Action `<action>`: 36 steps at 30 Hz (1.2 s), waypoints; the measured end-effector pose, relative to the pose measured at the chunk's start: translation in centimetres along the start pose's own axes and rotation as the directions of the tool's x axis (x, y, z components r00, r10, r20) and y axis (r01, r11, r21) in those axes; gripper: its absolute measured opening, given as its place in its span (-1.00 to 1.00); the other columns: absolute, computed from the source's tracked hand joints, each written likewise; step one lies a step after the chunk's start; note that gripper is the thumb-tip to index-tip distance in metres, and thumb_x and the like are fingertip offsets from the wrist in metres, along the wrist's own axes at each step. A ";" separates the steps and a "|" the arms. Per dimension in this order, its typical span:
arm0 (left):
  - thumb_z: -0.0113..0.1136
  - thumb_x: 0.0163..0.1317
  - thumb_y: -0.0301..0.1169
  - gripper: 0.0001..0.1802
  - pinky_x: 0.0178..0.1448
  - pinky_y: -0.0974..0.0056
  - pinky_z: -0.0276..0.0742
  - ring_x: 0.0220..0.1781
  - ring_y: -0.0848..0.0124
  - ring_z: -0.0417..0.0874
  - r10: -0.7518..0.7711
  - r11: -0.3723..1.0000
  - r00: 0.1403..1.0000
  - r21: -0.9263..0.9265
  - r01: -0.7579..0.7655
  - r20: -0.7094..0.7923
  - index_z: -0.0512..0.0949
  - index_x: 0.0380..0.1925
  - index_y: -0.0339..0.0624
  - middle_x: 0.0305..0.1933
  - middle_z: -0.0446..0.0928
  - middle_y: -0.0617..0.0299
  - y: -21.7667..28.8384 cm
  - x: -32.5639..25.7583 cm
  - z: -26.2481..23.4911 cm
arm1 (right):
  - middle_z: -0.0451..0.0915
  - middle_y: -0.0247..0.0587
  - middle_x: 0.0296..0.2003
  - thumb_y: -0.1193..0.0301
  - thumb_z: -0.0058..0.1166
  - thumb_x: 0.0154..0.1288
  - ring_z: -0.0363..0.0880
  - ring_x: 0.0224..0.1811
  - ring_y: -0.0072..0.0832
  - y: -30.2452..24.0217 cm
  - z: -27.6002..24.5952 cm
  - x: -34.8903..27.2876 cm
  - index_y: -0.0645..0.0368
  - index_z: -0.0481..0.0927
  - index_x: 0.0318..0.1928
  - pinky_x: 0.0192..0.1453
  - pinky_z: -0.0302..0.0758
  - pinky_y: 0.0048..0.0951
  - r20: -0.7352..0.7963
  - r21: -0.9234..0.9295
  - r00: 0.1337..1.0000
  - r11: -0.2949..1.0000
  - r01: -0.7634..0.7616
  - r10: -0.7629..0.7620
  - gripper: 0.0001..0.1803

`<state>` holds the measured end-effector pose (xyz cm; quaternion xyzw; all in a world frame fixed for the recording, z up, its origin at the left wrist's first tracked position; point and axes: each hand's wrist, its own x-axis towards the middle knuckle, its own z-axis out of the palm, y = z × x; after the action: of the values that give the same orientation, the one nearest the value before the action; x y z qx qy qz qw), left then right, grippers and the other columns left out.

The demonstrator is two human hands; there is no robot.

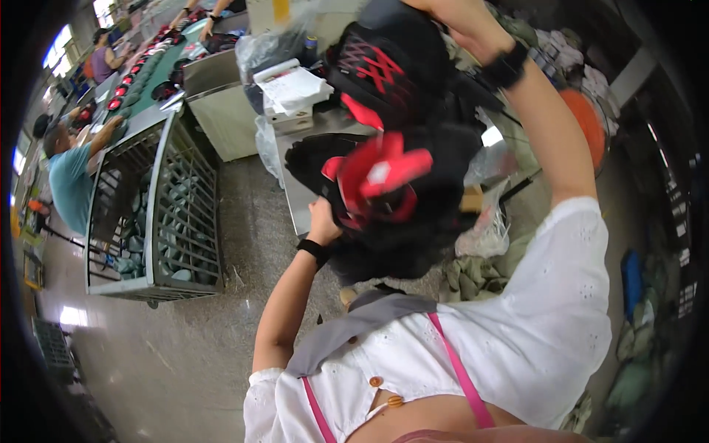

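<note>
Black-and-red bundle [391,177] looked blurred; our left hand [323,221] clamped its edge; we couldn't tell whether our right hand [465,26] gripped.

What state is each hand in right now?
Left hand: closed on the black-and-red bundle.
Right hand: at the red-patterned black piece; fingertips hidden, grip cannot be told.

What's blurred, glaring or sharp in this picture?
Head view: motion blurs the soft red-and-black bundle at the bare left hand; head view: bright windows glare at upper left; head view: the grey barred metal cart looks sharper; head view: dark curved edges.
</note>
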<state>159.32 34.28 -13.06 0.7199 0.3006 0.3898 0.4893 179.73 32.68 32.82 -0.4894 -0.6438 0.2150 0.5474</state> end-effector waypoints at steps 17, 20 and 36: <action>-0.53 -0.04 0.50 -0.01 0.19 -0.29 0.11 0.23 0.07 0.20 -0.619 0.164 0.724 -0.851 0.499 0.305 0.07 0.24 0.06 0.23 0.18 0.11 2.2 2.3 -2.5 | 0.46 -0.12 -0.13 0.36 0.15 -0.03 0.47 -0.10 -0.17 14.0 20.9 2.2 0.13 0.46 -0.07 -0.08 0.41 -0.27 0.415 -0.424 0.893 0.831 0.360 -0.175 -0.56; -0.48 -0.06 0.51 -0.02 0.17 -0.34 0.09 0.24 0.08 0.18 -0.629 0.109 0.698 -0.851 0.513 0.341 0.07 0.23 0.09 0.24 0.14 0.12 3.5 2.2 -3.7 | 0.43 -0.10 -0.22 0.24 0.09 0.06 0.47 -0.18 -0.14 15.1 13.8 -6.9 0.22 0.45 -0.13 -0.19 0.43 -0.20 0.347 -0.660 0.931 0.735 0.158 0.111 -0.60; -0.24 0.27 0.01 -0.46 0.00 0.07 0.50 -0.02 0.24 0.51 -0.422 0.340 0.774 -0.708 0.619 0.473 0.33 0.04 -0.17 -0.01 0.46 0.15 0.8 6.6 -0.5 | 0.36 -0.18 0.03 0.56 0.18 -0.14 0.46 -0.08 -0.06 21.6 10.4 -24.1 0.05 0.35 -0.08 -0.14 0.45 -0.19 -0.643 -0.651 0.750 0.402 -0.644 0.158 -0.48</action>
<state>162.29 39.60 -10.42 0.2955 0.2382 0.2287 0.8964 176.83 23.77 0.16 -0.8724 -0.3596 -0.1258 0.3063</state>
